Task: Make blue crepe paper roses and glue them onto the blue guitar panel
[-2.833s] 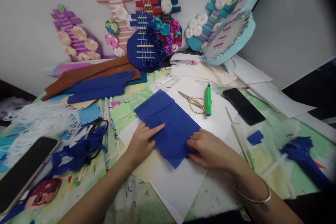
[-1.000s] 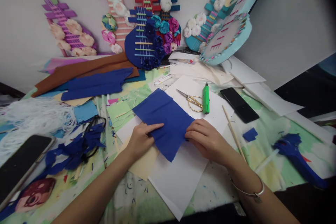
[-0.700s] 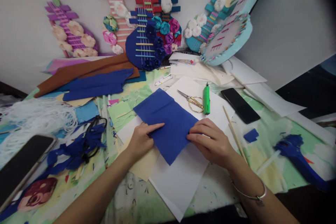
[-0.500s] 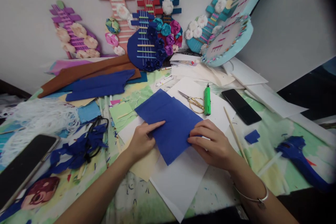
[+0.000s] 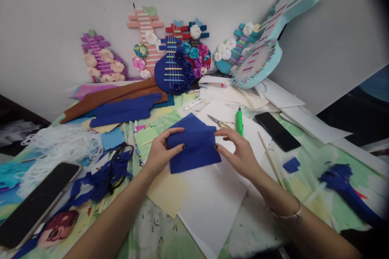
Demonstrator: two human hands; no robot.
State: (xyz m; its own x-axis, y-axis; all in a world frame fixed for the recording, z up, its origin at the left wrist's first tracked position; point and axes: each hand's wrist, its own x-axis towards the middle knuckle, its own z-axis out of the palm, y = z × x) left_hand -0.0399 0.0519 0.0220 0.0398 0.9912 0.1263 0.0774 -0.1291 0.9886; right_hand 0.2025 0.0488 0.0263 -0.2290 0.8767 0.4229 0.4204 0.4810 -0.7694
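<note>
A piece of dark blue crepe paper (image 5: 194, 147) is held over the white sheets in the middle of the table. My left hand (image 5: 159, 151) grips its left side, thumb on top and fingers at the edge. At the right edge, my right hand (image 5: 238, 151) pinches the paper between thumb and forefinger. Just beyond it lie gold-handled scissors (image 5: 223, 122), partly covered by my right hand's side of the paper, and a green utility knife (image 5: 239, 121). White paper (image 5: 212, 206) and a cream sheet (image 5: 167, 190) are underneath.
A wooden stick (image 5: 270, 160), a black phone (image 5: 277, 131), a blue scrap (image 5: 291, 164) and a blue glue gun (image 5: 346, 186) lie right. Left are white cord (image 5: 63, 141), blue scraps (image 5: 91, 186) and another phone (image 5: 39, 202). Decorated paper guitars (image 5: 170, 64) stand along the wall.
The blue paper has turned and its top and bottom edges now lie more level. My left hand has gone from pointing on it to gripping its left side; my right hand has shifted up slightly.
</note>
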